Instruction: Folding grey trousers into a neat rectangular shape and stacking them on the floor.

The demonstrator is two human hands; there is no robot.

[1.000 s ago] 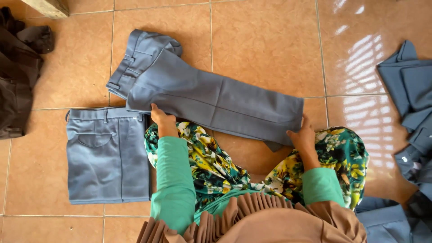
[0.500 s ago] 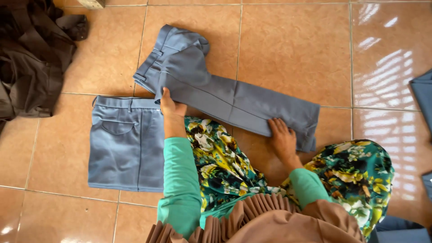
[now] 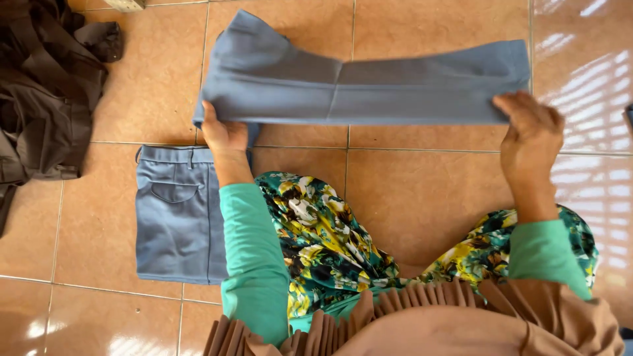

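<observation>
Head view: person sits on the tiled floor (image 3: 422,198), both arms in green sleeves reaching fwd. Left hand (image 3: 223,135) is closed on the waist end of a pair of grey trousers (image 3: 369,82), fingers curled under the lower edge, thumb on top. Right hand (image 3: 531,132) pinches the hem end w/ fingers over the cloth; exactly how much fabric is inside that pinch I can't tell. The trousers are stretched btwn the two hands, legs laid one on the other, running left-right toward the far edge of the floor in view. They look held taut, whether just above the tiles or resting on them isn't clear.

Just below the left hand lies a second grey pair, already folded into a rectangle (image 3: 175,214), back pocket up, near the floor's left side. A heap of dark brown clothes (image 3: 46,92) sits in the far left corner. Floral skirt (image 3: 323,237) covers the knees btwn the arms.

Risks, as I judge it: the right-hand pinch is shallow, so the hem could slip and the legs fall apart. Uneven pull btwn hands would skew the crease. Lowering carelessly could drag the waist end over the folded pair & rumple it.
</observation>
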